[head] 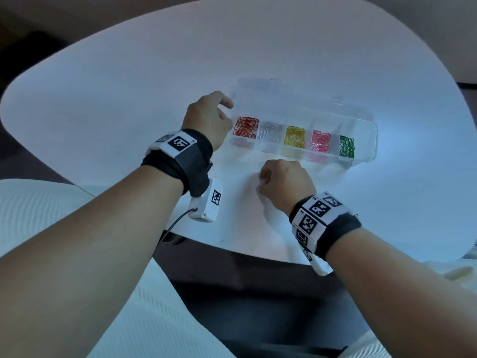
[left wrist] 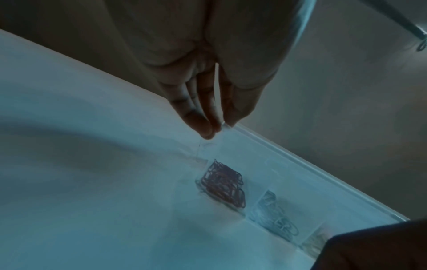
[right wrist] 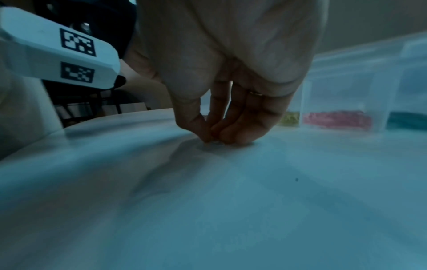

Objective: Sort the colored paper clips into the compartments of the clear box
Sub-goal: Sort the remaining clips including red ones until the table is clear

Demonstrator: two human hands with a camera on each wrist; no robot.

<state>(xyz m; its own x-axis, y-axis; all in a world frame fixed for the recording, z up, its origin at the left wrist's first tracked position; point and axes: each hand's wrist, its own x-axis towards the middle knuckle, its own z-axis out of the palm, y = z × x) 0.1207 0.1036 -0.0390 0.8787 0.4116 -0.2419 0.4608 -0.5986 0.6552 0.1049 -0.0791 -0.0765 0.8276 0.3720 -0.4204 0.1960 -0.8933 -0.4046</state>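
Note:
The clear box (head: 371, 140) lies on the white table, its lid (head: 284, 99) swung open behind it. Its compartments hold, left to right, red clips (head: 246, 126), white clips (head: 271, 131), yellow clips (head: 294, 136), pink clips (head: 320, 140) and green clips (head: 346, 147). My left hand (head: 227, 109) is at the box's left end; in the left wrist view its thumb and fingers (left wrist: 208, 127) pinch the lid's corner above the red clips (left wrist: 221, 184). My right hand (head: 260, 182) is in front of the box, fingertips (right wrist: 208, 138) pinched on the table top on a barely visible white clip.
The white table (head: 129, 99) is rounded, and its near edge runs just behind my wrists. The left wrist's camera unit (right wrist: 57, 51) hangs close to the left of my right hand. My lap in a white garment is below the table edge.

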